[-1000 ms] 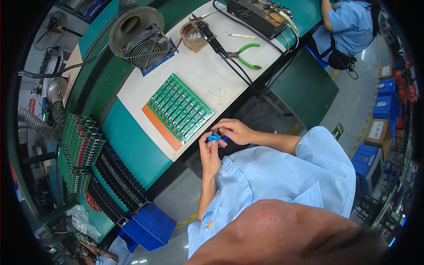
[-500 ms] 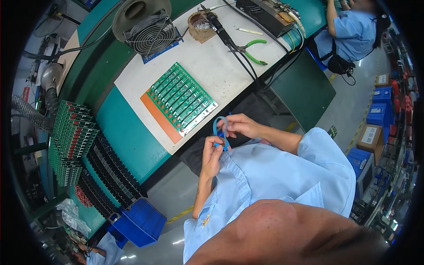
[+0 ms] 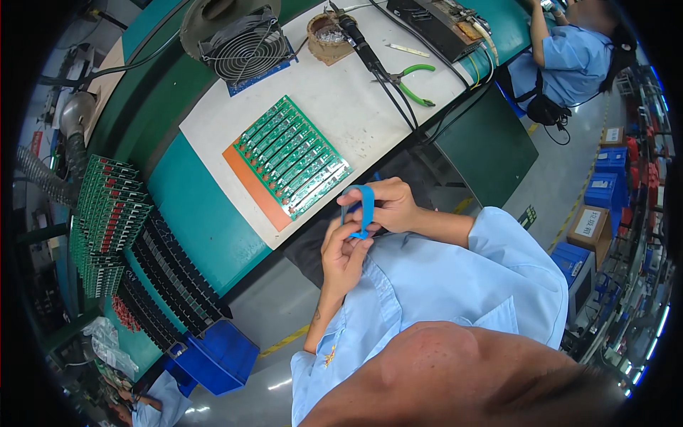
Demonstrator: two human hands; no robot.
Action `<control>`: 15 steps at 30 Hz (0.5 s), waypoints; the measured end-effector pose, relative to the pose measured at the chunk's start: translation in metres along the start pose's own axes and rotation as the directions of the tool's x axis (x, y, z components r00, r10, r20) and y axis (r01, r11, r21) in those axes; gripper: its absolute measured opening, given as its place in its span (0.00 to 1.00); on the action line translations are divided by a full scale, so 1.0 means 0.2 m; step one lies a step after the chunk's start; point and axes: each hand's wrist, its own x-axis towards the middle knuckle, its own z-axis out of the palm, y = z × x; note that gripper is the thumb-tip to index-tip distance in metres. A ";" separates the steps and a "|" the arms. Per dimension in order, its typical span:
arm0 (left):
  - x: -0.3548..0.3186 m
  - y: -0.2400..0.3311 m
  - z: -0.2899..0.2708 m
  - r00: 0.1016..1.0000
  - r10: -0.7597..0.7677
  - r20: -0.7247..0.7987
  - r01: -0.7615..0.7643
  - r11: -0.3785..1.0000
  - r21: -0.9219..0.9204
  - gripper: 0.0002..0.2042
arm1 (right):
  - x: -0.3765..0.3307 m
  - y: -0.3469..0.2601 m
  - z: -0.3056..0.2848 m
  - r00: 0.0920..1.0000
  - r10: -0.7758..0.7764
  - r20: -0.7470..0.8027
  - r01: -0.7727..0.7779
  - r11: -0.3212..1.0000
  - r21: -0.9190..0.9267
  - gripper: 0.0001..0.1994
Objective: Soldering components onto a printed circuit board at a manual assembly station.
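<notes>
A blue wrist strap, bent into a loop, is held between my two hands in front of my body, just off the table's near edge. My left hand pinches its lower end, where a small blue piece shows by the fingertips. My right hand has its fingers closed at the loop, with the index finger stretched through or along its top; which of the two is hard to see. Beyond them on the table lies a green circuit board panel made of several strips, partly over an orange board.
A soldering iron leans at a tin pot, near green-handled cutters. A fan stands at the back. Stacked circuit boards and black racks fill the left, above a blue bin. A co-worker sits far right.
My right hand has shifted closer to my left, its index finger now up at the loop. The strap has turned, showing its broad blue face. The view has shifted slightly.
</notes>
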 end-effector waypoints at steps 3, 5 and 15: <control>0.00 0.04 0.03 0.981 0.093 -0.172 -0.062 0.982 0.181 0.11 | 0.01 0.00 0.02 0.993 -0.116 -0.029 0.119 0.984 0.133 0.12; 0.01 0.06 0.04 0.966 0.130 -0.225 -0.073 0.967 0.245 0.10 | 0.01 0.00 0.03 0.987 -0.153 -0.041 0.158 0.971 0.179 0.12; 0.09 0.06 0.06 0.940 0.340 0.006 -0.305 0.833 0.461 0.07 | 0.05 -0.36 0.09 0.925 0.361 0.120 -0.230 0.282 0.931 0.35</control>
